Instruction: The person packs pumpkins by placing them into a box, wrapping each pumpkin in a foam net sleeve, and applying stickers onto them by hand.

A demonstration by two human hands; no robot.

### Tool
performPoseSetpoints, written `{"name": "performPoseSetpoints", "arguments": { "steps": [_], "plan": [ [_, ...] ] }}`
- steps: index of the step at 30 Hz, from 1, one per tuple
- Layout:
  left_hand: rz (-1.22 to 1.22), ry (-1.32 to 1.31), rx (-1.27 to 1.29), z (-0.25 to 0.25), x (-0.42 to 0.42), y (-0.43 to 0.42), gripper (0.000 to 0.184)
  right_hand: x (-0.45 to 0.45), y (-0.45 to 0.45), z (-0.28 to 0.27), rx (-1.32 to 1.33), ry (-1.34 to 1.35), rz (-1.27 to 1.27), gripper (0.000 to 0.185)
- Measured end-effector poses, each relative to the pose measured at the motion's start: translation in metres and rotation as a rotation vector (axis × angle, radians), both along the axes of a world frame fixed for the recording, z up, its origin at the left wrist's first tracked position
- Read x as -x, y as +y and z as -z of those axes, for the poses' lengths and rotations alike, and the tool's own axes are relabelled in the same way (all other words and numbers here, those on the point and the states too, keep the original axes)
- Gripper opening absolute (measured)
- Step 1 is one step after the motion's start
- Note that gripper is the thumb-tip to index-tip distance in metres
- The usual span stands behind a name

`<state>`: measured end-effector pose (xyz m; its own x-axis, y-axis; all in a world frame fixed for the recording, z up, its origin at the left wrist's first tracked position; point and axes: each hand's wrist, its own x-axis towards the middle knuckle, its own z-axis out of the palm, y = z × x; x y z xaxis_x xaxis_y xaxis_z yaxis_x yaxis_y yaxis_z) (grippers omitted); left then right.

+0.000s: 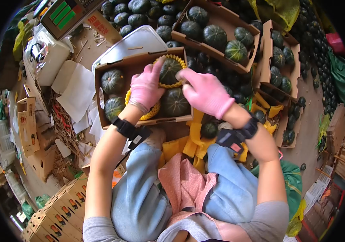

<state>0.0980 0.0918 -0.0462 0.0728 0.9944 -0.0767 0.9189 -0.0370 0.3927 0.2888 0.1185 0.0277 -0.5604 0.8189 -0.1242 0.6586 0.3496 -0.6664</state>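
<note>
A cardboard box lies open in front of me on a pale metal scale plate, with several dark green squashes in it. Yellow foam netting rings the squash at the box's far right. My left hand, in a pink glove, is at that squash's left side, fingers pressed together at the netting's edge. On its right side my right hand, also pink-gloved, has its fingers curled at the netting. More yellow netting shows under my left hand. One squash sits bare at the near right.
Boxes of squashes stand beyond and to the right. Loose squashes are piled behind. The scale's display is at upper left. Yellow netting lies by my knees, and flat cartons stand at lower left.
</note>
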Motion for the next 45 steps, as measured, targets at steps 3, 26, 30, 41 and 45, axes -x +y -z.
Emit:
{"name": "performPoseSetpoints", "arguments": {
  "steps": [3, 26, 30, 41, 45],
  "plan": [
    [0.007, 0.004, -0.044, -0.003, 0.006, -0.005, 0.092, -0.042, -0.005, 0.019, 0.089, -0.218, -0.229, 0.020],
    [-0.136, -0.767, -0.223, -0.019, -0.017, -0.019, 0.060, -0.132, -0.019, 0.014, 0.026, 0.251, 0.102, 0.031],
    [-0.131, -0.434, -0.362, -0.022, -0.010, 0.027, 0.040, -0.109, -0.012, 0.012, -0.125, 0.296, 0.326, 0.031],
    [0.401, -0.950, -0.251, -0.071, -0.069, -0.020, 0.047, -0.057, -0.032, -0.025, 0.272, 0.814, 0.141, 0.049],
    [0.453, -1.157, -0.083, -0.086, -0.063, -0.030, 0.025, -0.055, -0.042, -0.033, 0.450, 0.861, 0.157, 0.043]
  ]
}}
